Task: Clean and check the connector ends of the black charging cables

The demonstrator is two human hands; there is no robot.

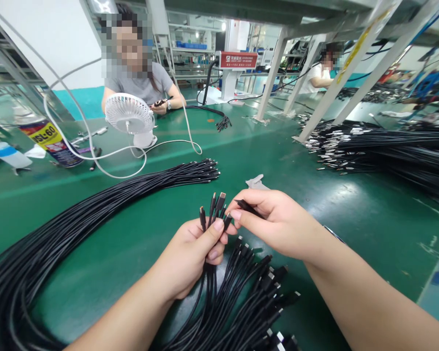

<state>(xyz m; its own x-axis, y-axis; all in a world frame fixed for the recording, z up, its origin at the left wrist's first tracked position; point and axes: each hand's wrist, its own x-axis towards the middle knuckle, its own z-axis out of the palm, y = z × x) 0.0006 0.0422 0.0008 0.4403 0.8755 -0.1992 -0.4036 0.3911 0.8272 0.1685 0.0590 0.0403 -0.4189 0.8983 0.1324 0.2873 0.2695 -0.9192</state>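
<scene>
My left hand (199, 248) is closed around several black USB cables (209, 278), their plugs (221, 199) pointing up and fanned out above the thumb. Close against it, my right hand (274, 219) has thumb and index finger pinched beside one of these plugs. A slim black piece (249, 208) with a pointed end sits between the right fingers; its kind I cannot make out. Below both hands a loose bunch of black cables (256, 297) lies with its plug ends spread over the green table.
A thick cable bundle (106, 209) curves along the left. More cables (380, 146) are heaped at right, by slanted metal posts (310, 112). A white fan (129, 114), a spray can (51, 139) and white cord stand beyond. A co-worker (142, 78) sits opposite.
</scene>
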